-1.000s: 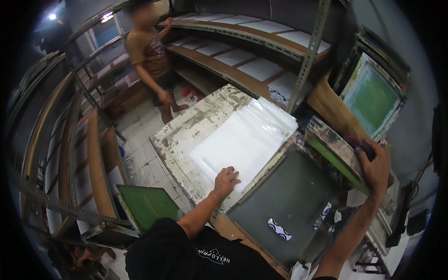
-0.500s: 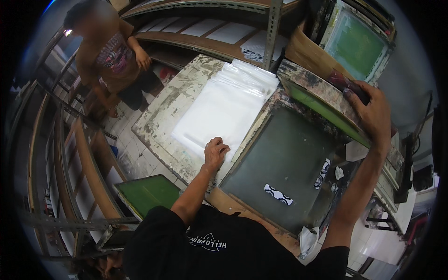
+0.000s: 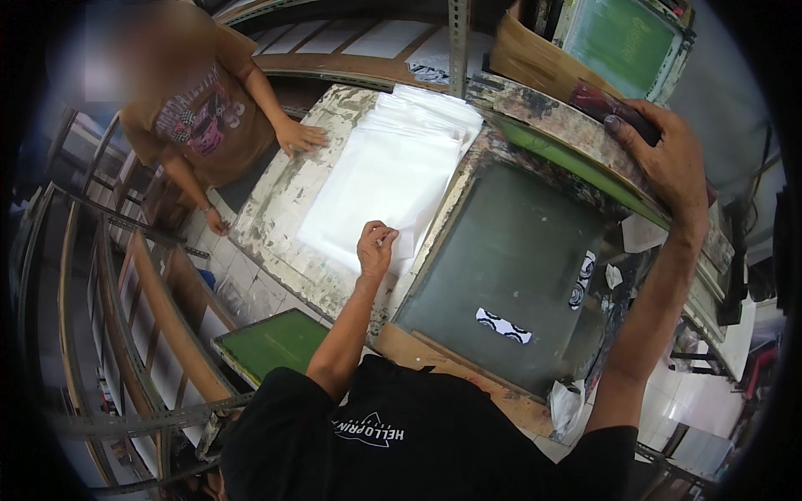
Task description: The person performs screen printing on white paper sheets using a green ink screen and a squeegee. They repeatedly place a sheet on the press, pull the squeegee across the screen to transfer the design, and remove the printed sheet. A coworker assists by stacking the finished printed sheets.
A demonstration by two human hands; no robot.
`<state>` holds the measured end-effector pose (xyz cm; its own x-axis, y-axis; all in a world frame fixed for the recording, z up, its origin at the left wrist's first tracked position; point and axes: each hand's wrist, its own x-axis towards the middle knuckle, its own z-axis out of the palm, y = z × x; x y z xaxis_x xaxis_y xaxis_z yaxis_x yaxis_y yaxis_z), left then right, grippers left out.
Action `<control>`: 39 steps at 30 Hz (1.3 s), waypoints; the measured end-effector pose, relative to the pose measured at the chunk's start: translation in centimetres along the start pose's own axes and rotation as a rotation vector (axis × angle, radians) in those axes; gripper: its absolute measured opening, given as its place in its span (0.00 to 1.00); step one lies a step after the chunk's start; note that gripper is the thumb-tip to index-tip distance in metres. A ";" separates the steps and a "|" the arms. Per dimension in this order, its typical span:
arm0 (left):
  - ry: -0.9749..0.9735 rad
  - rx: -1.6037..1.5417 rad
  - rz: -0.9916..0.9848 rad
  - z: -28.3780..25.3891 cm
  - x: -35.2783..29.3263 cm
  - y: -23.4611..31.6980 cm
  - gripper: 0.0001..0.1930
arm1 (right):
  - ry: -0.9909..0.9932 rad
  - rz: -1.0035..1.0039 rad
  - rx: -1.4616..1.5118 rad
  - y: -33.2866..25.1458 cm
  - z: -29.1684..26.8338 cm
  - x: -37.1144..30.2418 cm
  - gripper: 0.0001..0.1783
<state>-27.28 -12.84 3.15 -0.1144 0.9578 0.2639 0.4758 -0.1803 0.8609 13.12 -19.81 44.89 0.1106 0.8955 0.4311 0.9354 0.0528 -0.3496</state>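
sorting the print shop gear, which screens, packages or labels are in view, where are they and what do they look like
Large printing screen: under the right hand, dark grey mesh, paint-stained frame.
Green screen: top right, upright, rectangular.
Small green screen: low by the table, leaning.
Clear plastic bags: flat stack on the table, left hand on them.
Cardboard box: top, brown.
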 end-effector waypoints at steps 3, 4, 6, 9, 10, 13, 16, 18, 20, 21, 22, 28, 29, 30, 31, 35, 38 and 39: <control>-0.287 -0.091 -0.007 -0.1 0.3 2.8 0.04 | 0.032 -0.007 -0.041 0.1 0.1 -0.1 0.25; -0.433 0.001 0.059 0.4 -0.2 3.8 0.05 | 0.051 -0.007 -0.053 0.2 0.0 -0.2 0.26; -0.631 0.403 0.245 0.5 -2.4 5.0 0.21 | 0.071 -0.032 -0.040 0.4 0.9 0.0 0.26; -0.788 0.544 0.389 4.8 -5.0 4.7 0.34 | 0.098 -0.047 -0.073 0.6 0.7 0.2 0.28; -0.842 0.531 0.417 6.3 -5.3 5.0 0.37 | 0.102 -0.051 -0.084 1.0 0.8 0.2 0.29; -0.869 0.495 0.571 11.4 -5.6 6.9 0.39 | 0.098 -0.048 -0.100 0.9 0.6 0.2 0.31; -1.003 0.432 0.642 16.1 -5.8 9.8 0.40 | 0.114 -0.057 -0.181 1.1 0.7 0.3 0.30; -1.069 0.417 0.685 18.4 -6.4 11.6 0.40 | 0.121 -0.040 -0.200 1.6 1.1 0.4 0.29; -1.119 0.407 0.705 20.0 -7.4 13.0 0.41 | 0.072 -0.035 -0.168 1.2 0.7 0.5 0.29; -1.137 0.400 0.714 20.5 -8.0 13.5 0.41 | 0.047 -0.031 -0.150 1.1 0.6 0.5 0.29; -1.155 0.393 0.723 20.8 -8.6 13.9 0.42 | 0.063 -0.039 -0.157 1.2 0.6 0.4 0.29; -1.202 0.376 0.748 21.2 -11.0 14.3 0.43 | 0.096 -0.039 -0.161 -1.8 -0.5 -0.5 0.32; -1.200 0.367 0.754 21.1 -11.3 14.4 0.43 | 0.035 0.009 -0.137 -0.5 -0.4 0.3 0.33; -1.203 0.368 0.755 21.0 -11.3 14.4 0.43 | -0.026 0.053 -0.109 -0.2 -0.3 0.8 0.34; -1.205 0.369 0.755 20.9 -11.4 14.4 0.42 | -0.025 0.047 -0.105 -0.1 -0.4 0.7 0.34; -1.206 0.382 0.768 20.7 -11.7 14.4 0.42 | -0.046 0.033 -0.089 -0.1 -0.7 0.7 0.33; -1.201 0.380 0.781 20.8 -11.9 14.1 0.42 | -0.044 0.016 -0.082 1.0 0.0 1.0 0.34; -1.197 0.376 0.785 20.7 -12.0 14.1 0.42 | -0.039 0.007 -0.079 0.7 0.2 1.1 0.34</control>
<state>-1.12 -22.22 3.09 0.9545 0.2897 -0.0707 0.2888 -0.8392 0.4608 13.79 -18.71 44.96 0.1054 0.9123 0.3957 0.9585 0.0127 -0.2847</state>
